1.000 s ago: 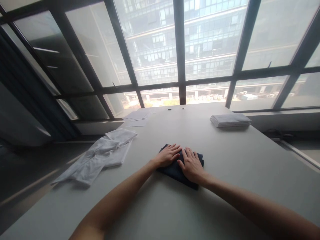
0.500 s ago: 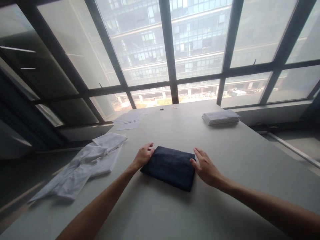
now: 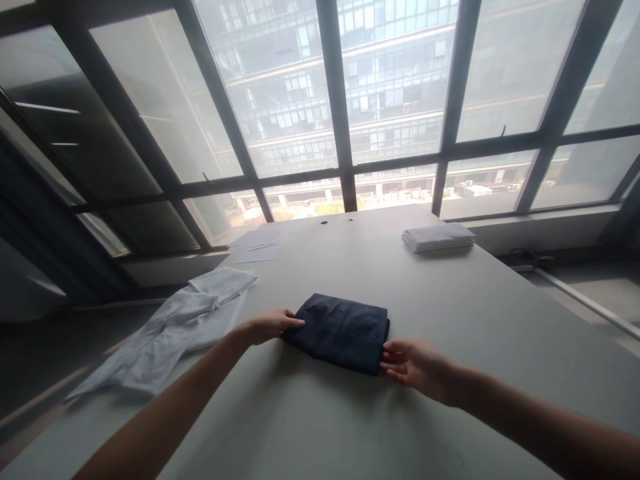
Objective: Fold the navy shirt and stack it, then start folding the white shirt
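A folded dark blue cloth (image 3: pixel 343 332) lies in a flat rectangular bundle in the middle of the white table. At its left edge, my left hand (image 3: pixel 273 325) is closed, the thumb on top and the other fingers tucked beneath. My right hand (image 3: pixel 417 367) has hold of the near right corner, with bent fingertips at the edge; how far they reach under the cloth is hidden. The near left edge looks slightly lifted off the table.
A crumpled white garment (image 3: pixel 175 333) hangs partly over the left table edge. White sheets (image 3: pixel 257 245) lie flat at the far left. A folded white stack (image 3: pixel 439 237) sits at the far right. Large windows (image 3: pixel 395 80) rise behind the table (image 3: pixel 310 427).
Both hands have slid nearer along the cloth's sides. The left now pinches the left edge; the right has gone from lying along the right side to grasping the near right corner.
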Available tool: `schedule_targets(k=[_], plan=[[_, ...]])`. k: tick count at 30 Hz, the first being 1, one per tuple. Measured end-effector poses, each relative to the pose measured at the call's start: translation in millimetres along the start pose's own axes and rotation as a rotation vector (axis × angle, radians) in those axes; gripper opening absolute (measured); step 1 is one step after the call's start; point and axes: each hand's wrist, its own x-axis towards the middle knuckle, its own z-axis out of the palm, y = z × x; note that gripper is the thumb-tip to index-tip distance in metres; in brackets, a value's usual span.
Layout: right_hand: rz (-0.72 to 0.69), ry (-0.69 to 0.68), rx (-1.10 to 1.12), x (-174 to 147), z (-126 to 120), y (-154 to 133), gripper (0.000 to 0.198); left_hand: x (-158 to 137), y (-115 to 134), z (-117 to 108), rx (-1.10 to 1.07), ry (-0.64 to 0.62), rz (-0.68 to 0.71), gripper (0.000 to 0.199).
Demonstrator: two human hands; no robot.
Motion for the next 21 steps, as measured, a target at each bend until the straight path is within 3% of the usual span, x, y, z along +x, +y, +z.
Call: schedule_targets(k=[3, 8, 11, 14, 18, 21], plan=[[-0.041, -0.009, -0.044, 7.7, 3.1, 0.4, 0.012, -2.2, 7.0, 2.0, -0.109, -0.12, -0.011, 0.04], [-0.179, -0.088, -0.098, 8.9, 13.5, 2.7, 0.011, -11.6, 12.3, 4.8, -0.322, -0.033, -0.029, 0.042], [-0.135, -0.086, 0.009, 12.4, 21.6, -1.1, 0.024, -10.9, 10.7, 6.9, -0.449, 0.0, -0.066, 0.038], [-0.108, -0.049, 0.149, 20.7, 21.6, -16.4, 0.024, -5.1, 12.2, 12.3, -0.554, 0.064, -0.065, 0.03], [-0.242, -0.034, 0.301, 31.4, 9.0, -41.0, 0.039, 7.0, 23.5, 33.4, -0.681, 0.096, 0.004, 0.023], [-0.327, -0.089, 0.249, 33.4, 3.9, -41.7, 0.053, 18.7, 32.6, 61.3, -0.808, 0.155, 0.039, 0.016]])
